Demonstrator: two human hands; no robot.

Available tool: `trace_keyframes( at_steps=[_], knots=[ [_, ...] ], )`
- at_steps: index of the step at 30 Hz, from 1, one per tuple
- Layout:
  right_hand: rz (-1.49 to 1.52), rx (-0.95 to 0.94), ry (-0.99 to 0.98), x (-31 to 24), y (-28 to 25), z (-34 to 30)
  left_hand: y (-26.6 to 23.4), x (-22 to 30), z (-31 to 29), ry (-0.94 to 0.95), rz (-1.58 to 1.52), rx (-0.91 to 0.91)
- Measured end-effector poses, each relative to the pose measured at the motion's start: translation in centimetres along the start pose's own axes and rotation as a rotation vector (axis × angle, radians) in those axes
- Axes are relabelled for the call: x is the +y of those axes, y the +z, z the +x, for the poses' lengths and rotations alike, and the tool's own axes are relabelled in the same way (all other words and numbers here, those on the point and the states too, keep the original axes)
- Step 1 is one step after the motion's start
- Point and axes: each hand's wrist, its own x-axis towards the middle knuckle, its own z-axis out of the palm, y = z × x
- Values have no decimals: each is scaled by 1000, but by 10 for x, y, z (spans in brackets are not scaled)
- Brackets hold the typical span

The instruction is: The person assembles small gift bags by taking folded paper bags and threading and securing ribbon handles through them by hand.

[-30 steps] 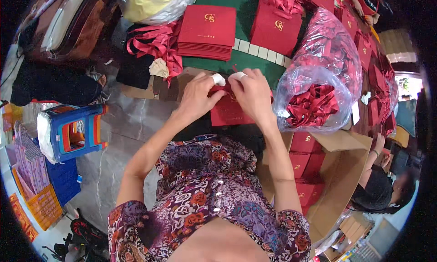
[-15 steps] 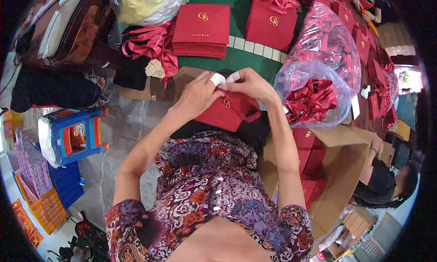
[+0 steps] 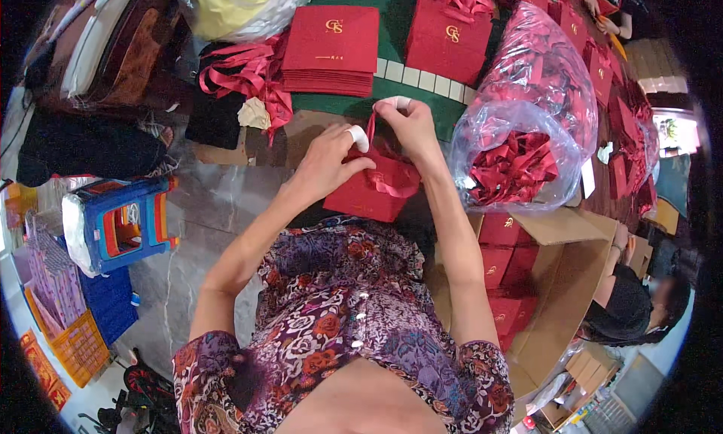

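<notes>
A small red gift bag (image 3: 369, 197) with a gold emblem lies over my lap, tilted. My right hand (image 3: 410, 126) is closed in a pinch, pulling a red ribbon (image 3: 372, 132) up from the bag's top edge. My left hand (image 3: 331, 160) grips that top edge, thumb toward me; its other fingers are partly hidden. White tape wraps a finger on each hand. Another loop of ribbon (image 3: 392, 189) hangs over the front of the bag. Beyond my hands a stack of flat red bags (image 3: 331, 42) sits on the green table surface (image 3: 410, 99).
Loose red ribbons (image 3: 241, 76) lie left of the stack. A clear plastic sack (image 3: 568, 144) of red ribbons stands at right. Below it, an open cardboard box (image 3: 561, 283) holds red bags. A blue plastic stool (image 3: 113, 230) stands left; other people are at the right.
My right hand has moved up and away from my left, drawing the ribbon into a taut upright strand. My left hand stays by the bag's top edge.
</notes>
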Motion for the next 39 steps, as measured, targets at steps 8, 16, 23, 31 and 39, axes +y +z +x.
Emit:
trace_keyframes(
  at_steps=[8, 16, 23, 31, 39],
  knots=[
    [-804, 66, -291, -11, -21, -18, 12, -7, 3, -325, -47, 104],
    [-910, -55, -323, -2, -10, -22, 16, -9, 13, -387, -46, 99],
    [-553, 135, -341, 7, -5, -24, 16, -11, 21, -452, 104, 25],
    [193, 85, 17, 14, -8, -20, 9, -19, 27, -321, 133, 51],
    [-73, 88, -81, 26, -4, -19, 27, -14, 37, -374, 277, 117]
  ],
)
